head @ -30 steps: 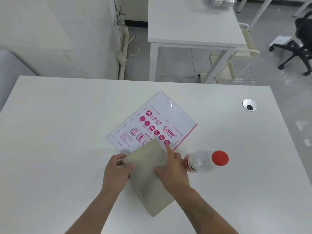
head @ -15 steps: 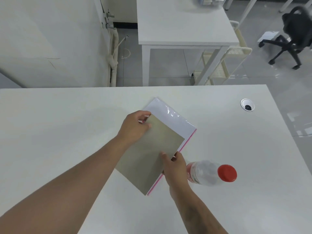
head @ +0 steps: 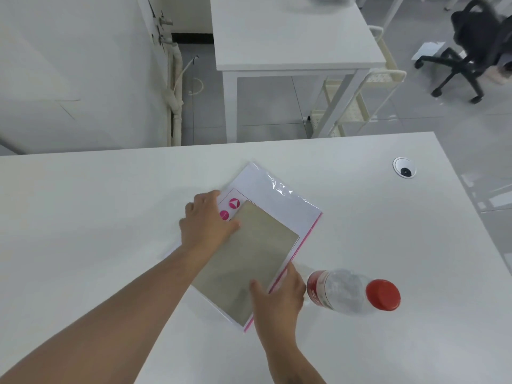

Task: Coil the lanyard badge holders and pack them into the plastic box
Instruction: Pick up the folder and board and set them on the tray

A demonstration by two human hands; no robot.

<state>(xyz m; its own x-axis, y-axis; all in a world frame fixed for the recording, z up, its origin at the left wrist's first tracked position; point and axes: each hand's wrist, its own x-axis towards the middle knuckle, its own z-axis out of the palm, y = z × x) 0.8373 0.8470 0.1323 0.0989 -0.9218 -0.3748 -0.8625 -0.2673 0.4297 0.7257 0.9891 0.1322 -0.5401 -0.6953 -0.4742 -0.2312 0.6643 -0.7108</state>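
Observation:
No lanyard badge holder and no plastic box shows in this view. A grey-beige sheet [head: 249, 259] lies flat on a plastic-wrapped pack of white paper with pink print [head: 277, 192] in the middle of the white table [head: 83, 217]. My left hand [head: 206, 221] rests on the pack's left edge, with its thumb touching the sheet's upper left corner. My right hand [head: 277, 299] holds the sheet's lower right edge, thumb on top and forefinger along the pack's pink strip.
A clear bottle with a red cap [head: 352, 295] lies on its side just right of my right hand. A cable grommet [head: 404, 167] sits at the table's far right. Behind stand another white table [head: 291, 37], a cream trolley [head: 360, 106] and a black chair [head: 471, 45].
The grey-beige sheet went from the near table surface up onto the paper pack. My left hand moved to the pack's upper left, my right hand to the sheet's lower right edge.

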